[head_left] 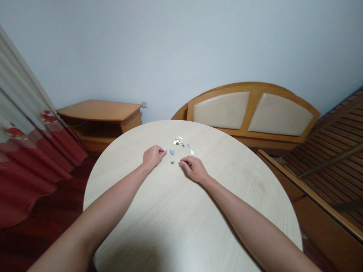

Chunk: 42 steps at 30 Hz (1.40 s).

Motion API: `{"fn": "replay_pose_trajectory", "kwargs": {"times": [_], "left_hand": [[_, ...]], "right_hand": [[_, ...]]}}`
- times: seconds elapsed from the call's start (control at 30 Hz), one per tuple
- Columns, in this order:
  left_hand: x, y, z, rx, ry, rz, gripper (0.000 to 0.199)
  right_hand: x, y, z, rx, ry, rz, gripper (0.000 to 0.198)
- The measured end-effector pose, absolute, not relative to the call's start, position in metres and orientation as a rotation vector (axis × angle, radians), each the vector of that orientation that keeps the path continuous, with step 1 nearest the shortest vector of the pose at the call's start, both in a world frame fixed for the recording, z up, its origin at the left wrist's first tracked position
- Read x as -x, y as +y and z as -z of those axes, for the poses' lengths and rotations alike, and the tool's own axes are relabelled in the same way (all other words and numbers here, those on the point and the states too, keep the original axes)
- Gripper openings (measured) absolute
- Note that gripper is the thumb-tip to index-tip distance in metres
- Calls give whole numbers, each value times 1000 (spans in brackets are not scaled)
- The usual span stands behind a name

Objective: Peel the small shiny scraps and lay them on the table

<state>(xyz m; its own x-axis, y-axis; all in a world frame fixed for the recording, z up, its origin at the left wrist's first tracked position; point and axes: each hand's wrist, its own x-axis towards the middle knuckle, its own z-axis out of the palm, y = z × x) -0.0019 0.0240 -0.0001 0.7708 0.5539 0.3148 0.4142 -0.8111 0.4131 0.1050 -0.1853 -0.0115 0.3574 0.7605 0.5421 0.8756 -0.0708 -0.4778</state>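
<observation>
"Where are the grey-blue pieces [172, 152]?"

"On the round table [181, 211], between the two hands. From them, a dark piece [172, 163] lies at six o'clock, a loose cluster of white, tan and dark bits [180, 141] at one."

"And the grips?"

"The left hand [153, 155], at nine, pinches a small grey sliver [166, 150]. The right hand [194, 168], at four, has its fingertips drawn narrow; I can't tell whether they hold anything."

"Farther out?"

"Wooden cabinet [102, 109] at ten, headboard [245, 109] at two."
</observation>
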Motion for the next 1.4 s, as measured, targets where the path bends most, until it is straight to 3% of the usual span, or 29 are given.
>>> {"fn": "replay_pose_trajectory", "kwargs": {"times": [0.4, 0.87, 1.17, 1.4], "left_hand": [[-4, 27, 13, -2670, 397, -684, 23], [-5, 27, 14, -2610, 358, -640, 22], [-5, 24, 13, -2591, 278, -631, 26], [-5, 27, 16, -2574, 255, -676, 23]], "right_hand": [[-107, -185, 13, 1862, -1432, 172, 15], [-107, -185, 15, 1853, -1421, 187, 16], [-159, -180, 25, 1839, -1043, 295, 35], [-212, -152, 28, 1993, -1124, 205, 47]]}}
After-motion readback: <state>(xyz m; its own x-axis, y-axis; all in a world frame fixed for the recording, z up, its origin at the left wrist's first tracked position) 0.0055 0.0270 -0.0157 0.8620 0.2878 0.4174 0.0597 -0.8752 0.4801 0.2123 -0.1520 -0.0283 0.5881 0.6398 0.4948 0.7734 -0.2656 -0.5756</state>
